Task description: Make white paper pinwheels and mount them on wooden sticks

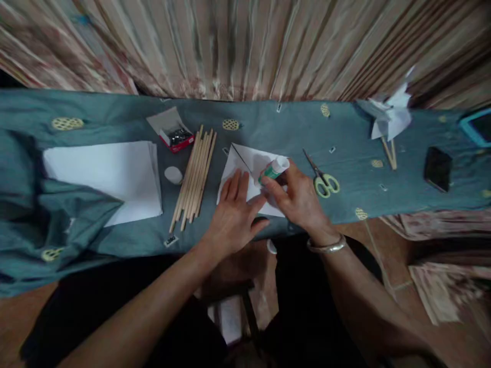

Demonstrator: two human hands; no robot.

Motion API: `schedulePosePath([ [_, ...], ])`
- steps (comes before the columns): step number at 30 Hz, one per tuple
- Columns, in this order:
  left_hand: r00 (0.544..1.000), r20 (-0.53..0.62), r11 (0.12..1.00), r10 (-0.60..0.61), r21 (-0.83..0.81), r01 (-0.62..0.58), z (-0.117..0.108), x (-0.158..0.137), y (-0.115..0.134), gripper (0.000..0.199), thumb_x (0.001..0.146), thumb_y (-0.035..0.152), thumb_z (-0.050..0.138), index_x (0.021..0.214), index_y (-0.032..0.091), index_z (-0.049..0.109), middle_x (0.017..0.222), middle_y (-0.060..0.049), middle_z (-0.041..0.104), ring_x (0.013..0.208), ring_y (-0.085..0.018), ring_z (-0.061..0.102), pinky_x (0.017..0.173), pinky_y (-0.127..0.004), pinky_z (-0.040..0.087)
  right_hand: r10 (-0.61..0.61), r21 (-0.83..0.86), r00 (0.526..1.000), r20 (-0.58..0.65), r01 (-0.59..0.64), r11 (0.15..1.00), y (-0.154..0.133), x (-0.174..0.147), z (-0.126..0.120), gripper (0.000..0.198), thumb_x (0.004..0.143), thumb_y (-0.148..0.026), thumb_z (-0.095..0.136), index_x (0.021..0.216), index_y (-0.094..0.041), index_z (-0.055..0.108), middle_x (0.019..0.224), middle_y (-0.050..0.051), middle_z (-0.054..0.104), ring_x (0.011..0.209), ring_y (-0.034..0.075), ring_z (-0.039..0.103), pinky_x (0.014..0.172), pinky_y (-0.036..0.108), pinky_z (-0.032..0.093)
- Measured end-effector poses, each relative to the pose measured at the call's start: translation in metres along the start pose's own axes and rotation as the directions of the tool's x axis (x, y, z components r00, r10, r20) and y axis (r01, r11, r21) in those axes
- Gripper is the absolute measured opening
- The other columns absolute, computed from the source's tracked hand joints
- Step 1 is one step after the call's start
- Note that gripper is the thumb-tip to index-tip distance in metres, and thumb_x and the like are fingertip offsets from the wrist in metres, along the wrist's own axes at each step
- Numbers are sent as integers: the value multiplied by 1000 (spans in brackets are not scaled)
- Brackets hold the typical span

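A square of white paper, slit from its upper left corner toward the middle, lies in front of me on the cloth. My left hand rests flat on it with fingers stretched. In my right hand is a green and white glue stick, tilted with its lower end down at the paper near the middle. The fingers hide whether that end touches. A round white cap sits left of a bundle of thin wooden sticks. Scissors with light green handles lie right of my right hand.
A stack of white paper lies at the left, partly under bunched cloth. Behind the sticks stands an open small red box of dark bits. Farther right are paper pinwheels on sticks, a black phone and a blue-edged device.
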State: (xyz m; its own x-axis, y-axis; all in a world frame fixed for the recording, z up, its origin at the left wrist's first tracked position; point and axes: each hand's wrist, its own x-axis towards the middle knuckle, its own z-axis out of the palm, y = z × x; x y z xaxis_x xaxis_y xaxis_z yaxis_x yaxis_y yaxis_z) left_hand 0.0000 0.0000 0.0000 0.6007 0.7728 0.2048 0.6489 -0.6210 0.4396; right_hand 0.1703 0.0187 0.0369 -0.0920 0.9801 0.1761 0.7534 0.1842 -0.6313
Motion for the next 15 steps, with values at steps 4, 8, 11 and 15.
schedulePosePath([
  [4,1000,0,1000,-13,12,13,0,0,1,52,84,43,66,129,19,58,155,-20,30,145,-45,21,114,-64,25,-4,1,1000,-10,4,1000,2,0,1,28,91,-43,56,103,-17,57,73,2,68,66,19,64,60,28,42],
  [8,1000,0,1000,-9,21,9,1,1,1,52,85,44,64,131,20,57,155,-21,29,145,-46,21,112,-65,26,-13,0,1000,-25,13,1000,3,0,1,27,91,-43,56,103,-19,57,73,2,68,66,19,64,59,28,42],
  [11,1000,1,1000,-13,19,13,1,1,0,52,84,44,65,130,20,57,155,-21,30,144,-47,21,112,-64,26,-6,-1,1000,-23,6,1000,4,1,1,26,91,-42,56,103,-19,57,75,2,68,68,19,65,60,28,43],
  [15,1000,-1,1000,-9,16,9,1,1,0,52,84,43,65,130,20,57,155,-21,29,144,-47,21,113,-64,26,5,-10,1000,-21,-5,1000,4,2,2,27,91,-42,56,103,-18,56,77,3,69,70,20,66,61,29,43],
])
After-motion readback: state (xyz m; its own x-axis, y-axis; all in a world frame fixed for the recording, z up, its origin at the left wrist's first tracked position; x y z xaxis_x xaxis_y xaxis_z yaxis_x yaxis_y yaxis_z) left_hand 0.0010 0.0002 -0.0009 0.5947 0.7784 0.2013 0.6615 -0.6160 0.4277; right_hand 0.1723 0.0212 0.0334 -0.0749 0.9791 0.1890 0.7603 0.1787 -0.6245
